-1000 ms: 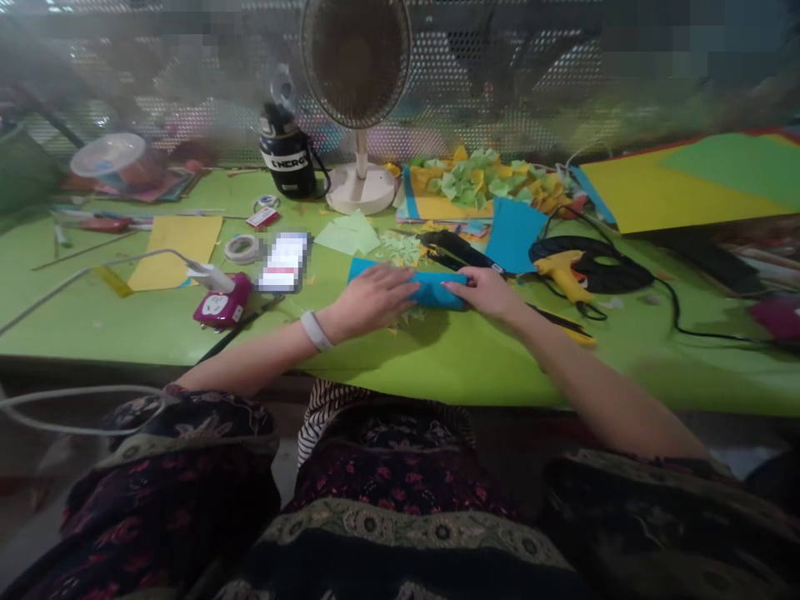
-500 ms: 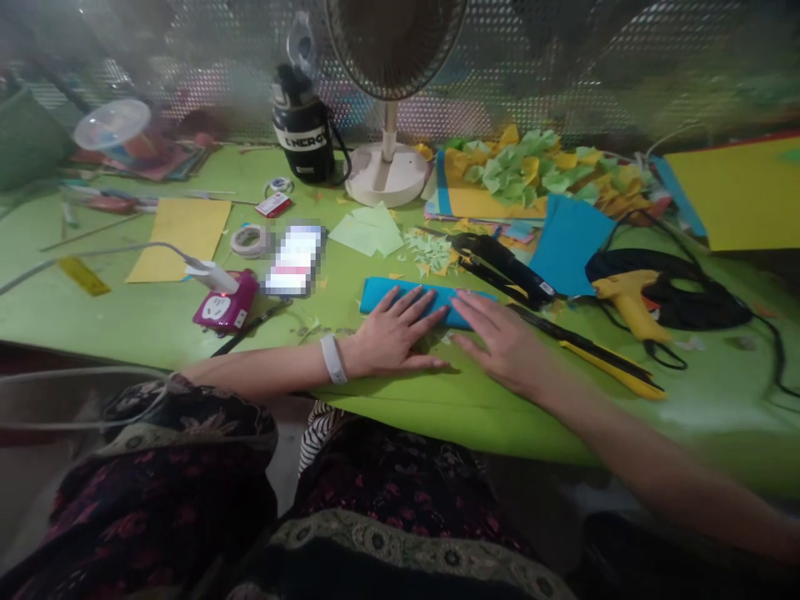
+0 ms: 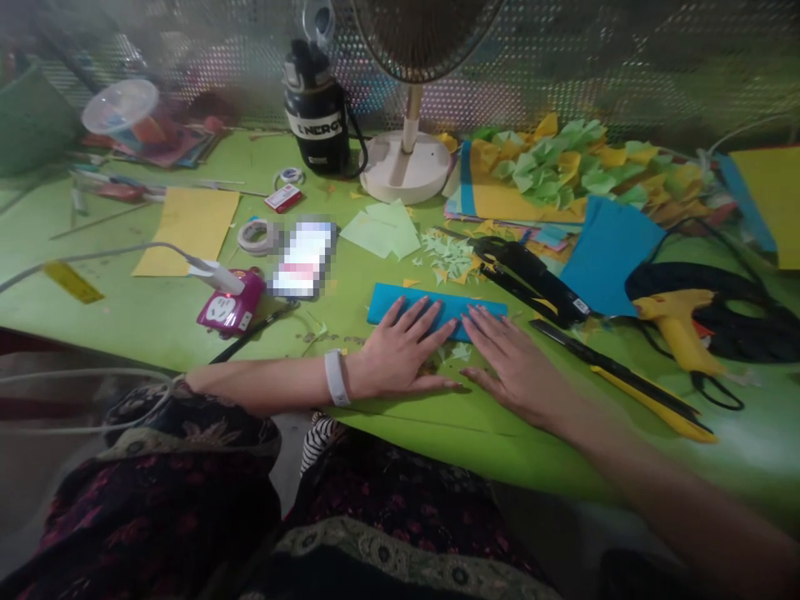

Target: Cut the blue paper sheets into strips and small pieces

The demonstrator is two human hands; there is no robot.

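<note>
A folded strip of blue paper lies flat near the front edge of the green table. Fingers spread, my left hand presses on the middle of the strip; a pale band circles that wrist. My right hand rests its outstretched fingertips on the strip's right part. Neither hand grips anything. Just beyond the strip are small green paper scraps and pale green paper pieces. To the right of my right hand lies a black and yellow cutter-like tool.
A fan and a black bottle stand at the back. At left are a phone, tape roll, purple power adapter and yellow paper. A yellow glue gun, blue sheets and crumpled paper pieces occupy the right.
The camera view has shifted, so the table's things appear displaced, mostly rightward. My right hand's fingers have moved slightly along the strip; both hands stay flat on the blue paper.
</note>
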